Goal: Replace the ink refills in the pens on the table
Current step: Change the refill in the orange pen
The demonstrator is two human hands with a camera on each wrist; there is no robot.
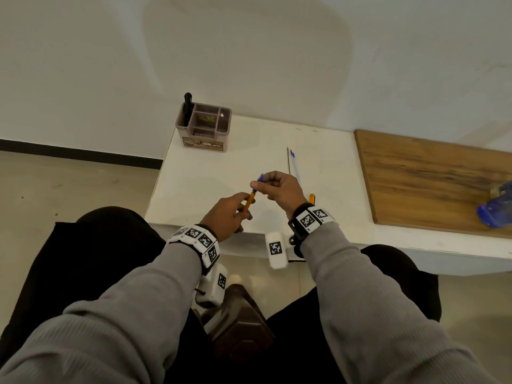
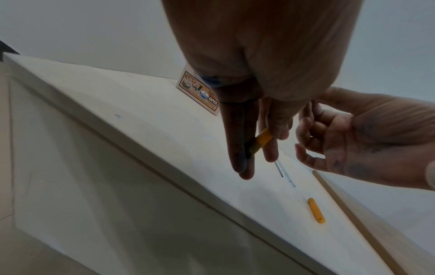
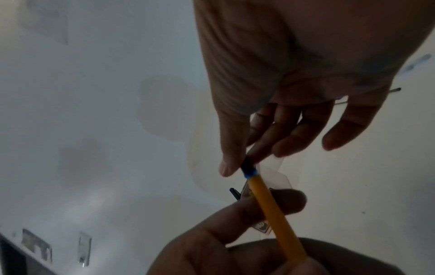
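The left hand grips a slim, light, rigid orange plastic pen barrel at mid-length while the right hand pinches its small, likely slippery blue tip piece.

Bare desk surface lies between the organizer at the far left corner and the refills mid-desk; wooden board covers the right.
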